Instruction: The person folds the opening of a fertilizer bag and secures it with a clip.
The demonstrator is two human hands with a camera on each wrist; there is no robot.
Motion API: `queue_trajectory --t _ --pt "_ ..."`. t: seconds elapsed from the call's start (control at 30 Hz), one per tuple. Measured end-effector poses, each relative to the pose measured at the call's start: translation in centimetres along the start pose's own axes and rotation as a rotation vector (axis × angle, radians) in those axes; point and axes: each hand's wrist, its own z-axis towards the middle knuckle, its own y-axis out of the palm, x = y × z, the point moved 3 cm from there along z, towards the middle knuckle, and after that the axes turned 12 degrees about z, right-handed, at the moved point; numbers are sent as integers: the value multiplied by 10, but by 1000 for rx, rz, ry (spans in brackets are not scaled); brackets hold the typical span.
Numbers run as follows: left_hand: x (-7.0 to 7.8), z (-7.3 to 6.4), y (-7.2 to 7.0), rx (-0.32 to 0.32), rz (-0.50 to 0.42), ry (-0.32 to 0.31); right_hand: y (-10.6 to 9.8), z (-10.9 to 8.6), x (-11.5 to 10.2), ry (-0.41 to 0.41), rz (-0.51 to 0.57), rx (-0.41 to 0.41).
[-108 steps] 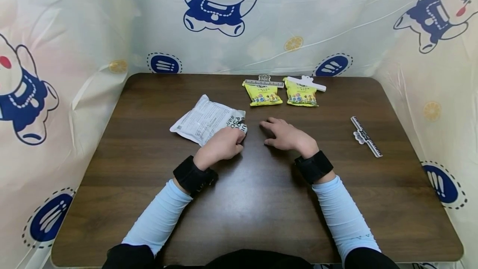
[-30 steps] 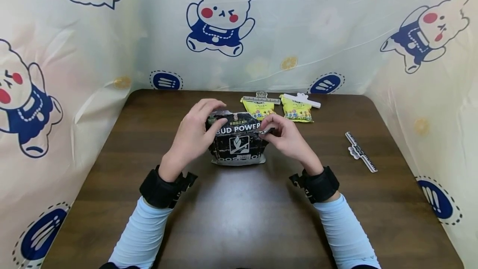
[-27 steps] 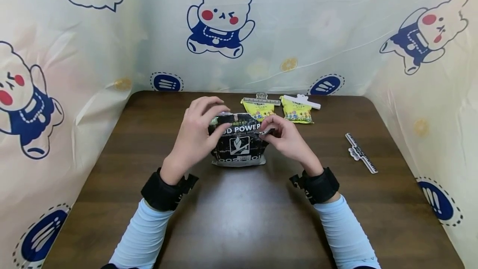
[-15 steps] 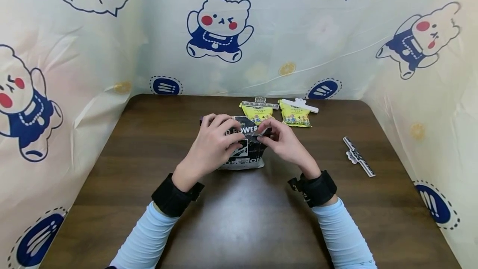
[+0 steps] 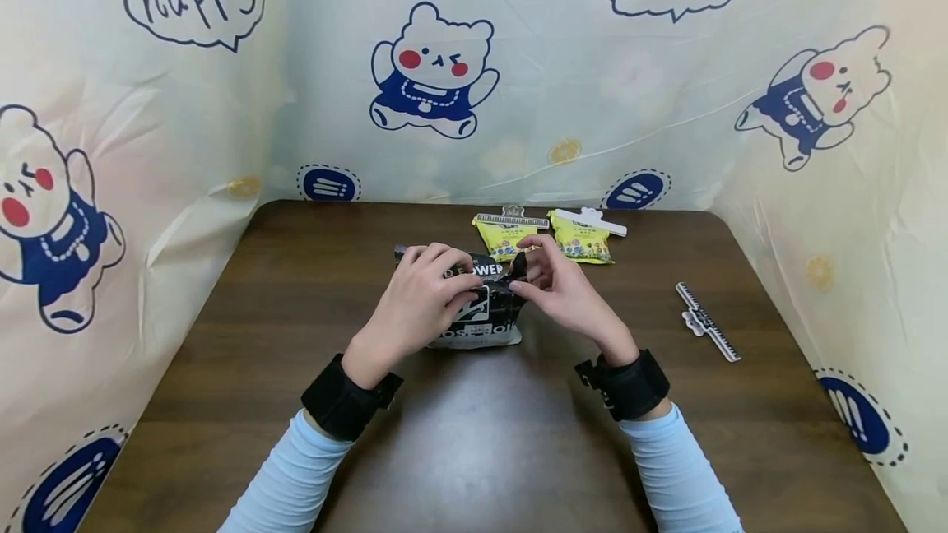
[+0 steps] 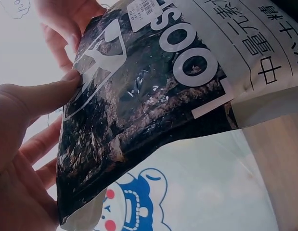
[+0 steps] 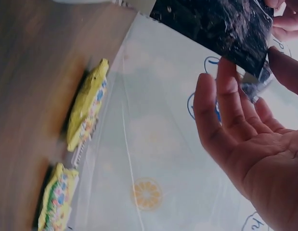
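Observation:
A black and white plastic bag of soil (image 5: 485, 331) stands upright on the table, its printed front facing me. My left hand (image 5: 418, 298) holds its upper left part, thumb on the front (image 6: 55, 91) and fingers behind, partly hidden by the bag. My right hand (image 5: 566, 294) is at the upper right corner, where a dark flap (image 5: 516, 270) sticks up. In the right wrist view, that hand's fingers are spread and nearly straight, its thumb tip at the bag's edge. Some fingertips lie beside or behind the corner; how firmly they touch cannot be told.
Two small yellow packets, one on the left (image 5: 506, 238) and one on the right (image 5: 581, 241), lie at the back with long clips on them. A loose striped clip (image 5: 707, 323) lies on the right of the wooden table (image 5: 474, 451). A printed curtain (image 5: 437, 163) surrounds it.
The bag lay flat earlier and is now upright. My left hand has moved right across its front. My right hand pinched the top corner and has now spread its fingers; the flap stands up.

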Motion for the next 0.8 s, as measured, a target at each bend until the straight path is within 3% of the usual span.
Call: queue_trajectory --t 0.33,0.57,0.8 --pt "-1 -1 1 -19 -9 -20 -9 -7 -11 -191 -206 15" --pt "-1 -3 1 -6 -10 -19 -2 -8 -12 -167 -226 -72" --pt "-1 -3 1 -14 -10 -28 -1 -9 -13 -172 -230 -53"
